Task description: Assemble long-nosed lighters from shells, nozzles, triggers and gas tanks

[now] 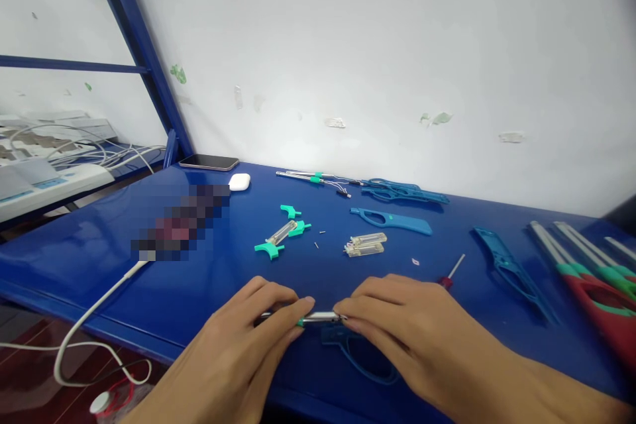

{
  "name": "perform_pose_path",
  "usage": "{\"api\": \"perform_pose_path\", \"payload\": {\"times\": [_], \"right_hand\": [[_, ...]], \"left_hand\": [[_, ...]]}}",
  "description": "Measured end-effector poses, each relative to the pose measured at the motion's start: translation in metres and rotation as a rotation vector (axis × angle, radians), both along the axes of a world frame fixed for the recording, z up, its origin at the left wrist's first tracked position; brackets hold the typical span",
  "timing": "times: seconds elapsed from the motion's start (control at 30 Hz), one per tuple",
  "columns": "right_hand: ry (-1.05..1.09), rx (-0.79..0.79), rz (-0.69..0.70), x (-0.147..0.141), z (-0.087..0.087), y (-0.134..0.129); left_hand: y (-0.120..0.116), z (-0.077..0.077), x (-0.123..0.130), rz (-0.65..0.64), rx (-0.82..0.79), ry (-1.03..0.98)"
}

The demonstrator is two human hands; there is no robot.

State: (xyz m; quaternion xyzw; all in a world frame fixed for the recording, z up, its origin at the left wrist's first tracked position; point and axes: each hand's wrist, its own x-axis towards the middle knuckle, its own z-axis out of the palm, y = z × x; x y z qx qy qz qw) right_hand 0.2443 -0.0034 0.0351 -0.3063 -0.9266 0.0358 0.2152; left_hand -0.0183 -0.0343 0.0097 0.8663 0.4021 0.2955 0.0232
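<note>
My left hand (248,338) and my right hand (397,324) meet at the near edge of the blue table (149,291), both pinching a thin silver metal tube (320,317) with a small green piece at its left end. Under the tube lies a blue plastic handle shell (365,358), partly hidden by my right hand. Beyond my fingers lie green trigger pieces with a clear tube (281,235), clear plastic parts (365,244) and a small red-handled screwdriver (451,273).
More blue handle shells (390,218) (511,271) and a pile of them (402,192) lie further back. Silver tubes with red and green handles (591,271) sit at the right. A phone (209,161), white earbud case (239,181) and a white cable (94,318) are at the left.
</note>
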Motion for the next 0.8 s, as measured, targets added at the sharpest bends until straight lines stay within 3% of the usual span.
{"api": "perform_pose_path", "payload": {"times": [0.33, 0.8], "right_hand": [[-0.071, 0.25, 0.044, -0.004, 0.014, -0.012], [-0.184, 0.378, 0.087, -0.009, 0.009, -0.014]], "left_hand": [[-0.011, 0.012, -0.008, -0.074, -0.051, 0.136], [-0.022, -0.016, -0.012, 0.039, -0.073, 0.311]]}}
